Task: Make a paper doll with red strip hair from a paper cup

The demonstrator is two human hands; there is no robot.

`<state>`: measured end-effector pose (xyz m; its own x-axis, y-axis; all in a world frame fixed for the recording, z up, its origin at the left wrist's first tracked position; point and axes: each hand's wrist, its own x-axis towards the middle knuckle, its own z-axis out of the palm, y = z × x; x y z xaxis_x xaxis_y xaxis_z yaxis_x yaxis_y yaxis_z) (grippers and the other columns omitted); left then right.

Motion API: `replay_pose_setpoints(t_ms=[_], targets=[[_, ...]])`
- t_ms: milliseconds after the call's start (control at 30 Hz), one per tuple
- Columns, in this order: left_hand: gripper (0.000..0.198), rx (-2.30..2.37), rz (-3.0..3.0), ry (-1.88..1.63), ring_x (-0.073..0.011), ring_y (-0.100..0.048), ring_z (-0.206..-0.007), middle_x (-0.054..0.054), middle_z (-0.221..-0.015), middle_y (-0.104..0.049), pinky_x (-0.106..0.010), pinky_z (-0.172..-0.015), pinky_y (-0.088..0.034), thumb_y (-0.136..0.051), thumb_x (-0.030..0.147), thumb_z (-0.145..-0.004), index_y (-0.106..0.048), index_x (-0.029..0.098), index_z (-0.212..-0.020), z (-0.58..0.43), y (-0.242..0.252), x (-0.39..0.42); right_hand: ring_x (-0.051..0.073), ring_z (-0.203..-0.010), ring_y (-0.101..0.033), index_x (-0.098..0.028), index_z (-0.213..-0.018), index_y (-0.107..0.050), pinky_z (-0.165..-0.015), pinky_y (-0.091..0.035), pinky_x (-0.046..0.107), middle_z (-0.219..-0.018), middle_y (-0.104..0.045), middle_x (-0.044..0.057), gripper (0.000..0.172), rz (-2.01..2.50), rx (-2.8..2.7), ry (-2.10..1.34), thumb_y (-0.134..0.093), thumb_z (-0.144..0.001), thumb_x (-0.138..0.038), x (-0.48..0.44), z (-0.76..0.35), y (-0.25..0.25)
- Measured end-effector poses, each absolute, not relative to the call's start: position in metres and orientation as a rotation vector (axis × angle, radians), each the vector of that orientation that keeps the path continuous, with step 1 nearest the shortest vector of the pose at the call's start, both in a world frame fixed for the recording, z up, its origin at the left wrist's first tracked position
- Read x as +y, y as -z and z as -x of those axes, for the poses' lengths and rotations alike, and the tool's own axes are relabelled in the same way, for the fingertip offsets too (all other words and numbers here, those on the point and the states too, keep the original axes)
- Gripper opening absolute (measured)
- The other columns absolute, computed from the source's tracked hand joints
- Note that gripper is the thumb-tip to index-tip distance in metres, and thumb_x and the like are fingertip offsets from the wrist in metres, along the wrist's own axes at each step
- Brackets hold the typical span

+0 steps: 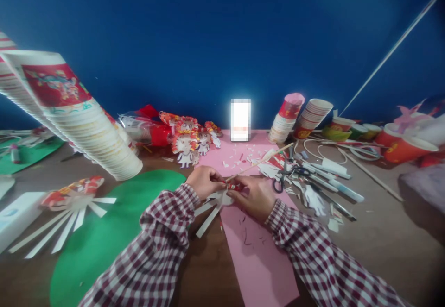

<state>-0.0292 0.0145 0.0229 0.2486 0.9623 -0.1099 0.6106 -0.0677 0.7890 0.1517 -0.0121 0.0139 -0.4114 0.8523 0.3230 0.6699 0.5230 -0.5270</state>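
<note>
Pinched from both sides: a small paper piece (222,199) with a red top and white strips, caught between the left hand (204,182) and the right hand (255,199). Both sets of fingers (216,177) closed, tips meeting at the red part. Grasping the piece and, it seems, the near end of a thin wooden stick (259,162); hard to tell more, with the tips crowded so close together. Probably held this way to keep so small a piece from twisting against the stick. Wrists low, near the counter (375,233), likely for steadiness.

Stick: long axis slanting away from the fingers, up and to the right, far end pointing toward the stacked cups (288,117) well beyond the right fingertips. White strips fanning the opposite way, out below the left fingers, toward the person and leftward, past the edge of the pink sheet (259,260) lying under both hands.

Just right of the right fingers: scissors (281,180), pens and paper scraps, near enough for a quick reach. Left of the left fingers: a green round sheet (104,237), and farther out a fanned piece (71,200) of the same kind, lying flat. Beyond the fingers, by the blue wall: paper dolls (187,142).
</note>
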Motion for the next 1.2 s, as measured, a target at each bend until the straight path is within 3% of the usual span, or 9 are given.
replay_pose_setpoints(t_ms=[267, 533, 800, 1000, 1200], targets=[[0.031, 1.372, -1.561, -0.599, -0.0087, -0.048, -0.046, -0.001, -0.053, -0.059, -0.020, -0.044, -0.035, -0.066, 0.037, -0.056, -0.065, 0.009, -0.069, 0.026, -0.027, 0.013, 0.015, -0.078, -0.058, -0.019, -0.093, -0.057, -0.067, -0.043, 0.025, -0.086, -0.064, 0.002, 0.019, 1.116, -2.030, -0.810, -0.056, -0.075, -0.025, -0.010, -0.151, -0.010], [0.030, 1.287, -1.422, -0.549, -0.0060, -0.042, -0.044, 0.003, -0.049, -0.053, -0.019, -0.045, -0.033, -0.068, 0.037, -0.054, -0.063, 0.009, -0.066, 0.026, -0.029, 0.013, 0.014, -0.078, -0.057, -0.017, -0.090, -0.055, -0.068, -0.045, 0.025, -0.085, -0.062, 0.002, 0.019, 1.058, -1.899, -1.029, -0.057, -0.072, -0.019, -0.010, -0.151, -0.008], [0.035, 1.318, -1.451, -0.511, -0.0069, -0.044, -0.045, 0.001, -0.051, -0.056, -0.020, -0.046, -0.035, -0.068, 0.041, -0.053, -0.065, 0.009, -0.068, 0.028, -0.028, 0.013, 0.015, -0.075, -0.059, -0.014, -0.086, -0.057, -0.066, -0.049, 0.027, -0.089, -0.062, 0.006, 0.024, 0.924, -1.688, -1.441, -0.065, -0.067, -0.027, -0.003, -0.155, 0.000], [0.035, 1.326, -1.518, -0.491, -0.0087, -0.047, -0.047, -0.001, -0.052, -0.059, -0.020, -0.047, -0.037, -0.067, 0.043, -0.053, -0.067, 0.010, -0.067, 0.030, -0.023, 0.014, 0.014, -0.071, -0.059, -0.013, -0.085, -0.061, -0.065, -0.050, 0.028, -0.087, -0.062, 0.005, 0.026, 0.850, -1.690, -1.515, -0.065, -0.067, -0.032, -0.002, -0.155, -0.001], [0.033, 1.343, -1.537, -0.496, -0.0103, -0.050, -0.048, -0.002, -0.054, -0.061, -0.021, -0.048, -0.038, -0.067, 0.039, -0.053, -0.067, 0.010, -0.068, 0.031, -0.020, 0.015, 0.015, -0.074, -0.059, -0.014, -0.085, -0.059, -0.066, -0.048, 0.026, -0.084, -0.063, 0.004, 0.025, 0.900, -1.753, -1.379, -0.065, -0.068, -0.032, -0.007, -0.151, -0.006]])
